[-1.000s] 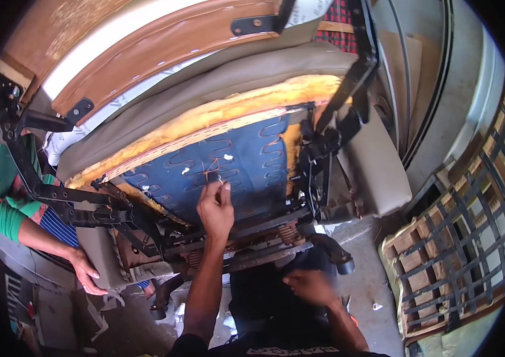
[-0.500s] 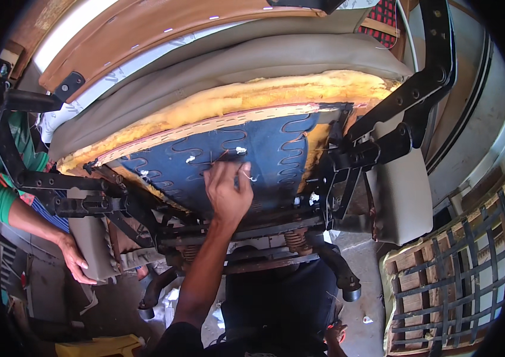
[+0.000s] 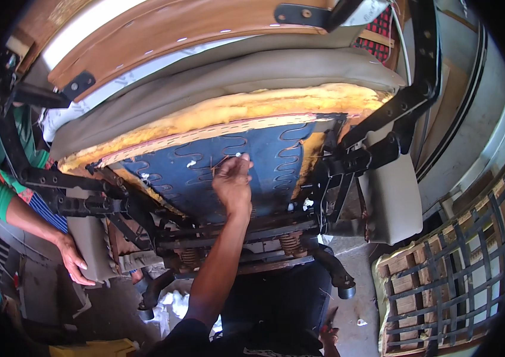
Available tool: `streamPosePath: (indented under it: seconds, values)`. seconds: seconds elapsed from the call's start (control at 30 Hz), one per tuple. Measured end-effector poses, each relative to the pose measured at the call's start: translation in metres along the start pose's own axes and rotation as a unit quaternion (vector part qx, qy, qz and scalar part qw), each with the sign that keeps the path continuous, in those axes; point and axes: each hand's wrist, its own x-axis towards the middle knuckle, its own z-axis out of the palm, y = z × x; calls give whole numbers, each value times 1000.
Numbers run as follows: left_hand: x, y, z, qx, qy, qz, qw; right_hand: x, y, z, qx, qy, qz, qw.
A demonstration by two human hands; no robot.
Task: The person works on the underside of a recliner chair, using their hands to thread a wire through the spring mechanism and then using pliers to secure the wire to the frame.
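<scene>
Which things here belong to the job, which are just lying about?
In the job, apparently:
- left hand, over blue cloth
- yellow foam
- grey-brown cover
- black metal arms

Lying about, apparently:
- strapped wooden frame
- white scraps
- yellow object, kind unclear

We are viewing the scene from the wearer's head, through the left lens of a paired fisheye set. We are facing down and forward, with the shirt point(image 3: 234, 346) showing along the lower edge. We are framing the left hand point(image 3: 233, 181) and chair point(image 3: 270, 143) centrally, at near range. We are seeing the floor point(image 3: 356, 282) farther below, and straight edges are bowing toward the dark rim.
</scene>
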Motion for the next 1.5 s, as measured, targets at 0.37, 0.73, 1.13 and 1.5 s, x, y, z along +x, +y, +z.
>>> streamPosePath:
  seconds: [0.37, 0.73, 1.13, 1.5]
  values:
    - [10, 34, -43, 19, 46, 231, 972, -34, -5, -23, -2, -44, -50, 998]
    - [6, 9, -20, 209, -25, 123, 970, -18, -75, -50, -201, -3, -198, 959]
    - [29, 62, -43, 389, -94, 386, 831, -336, -555, -142, 119, 161, -778, 595]
    - [33, 54, -43, 307, -99, 345, 882, -326, -606, -131, 9, 262, -767, 586]
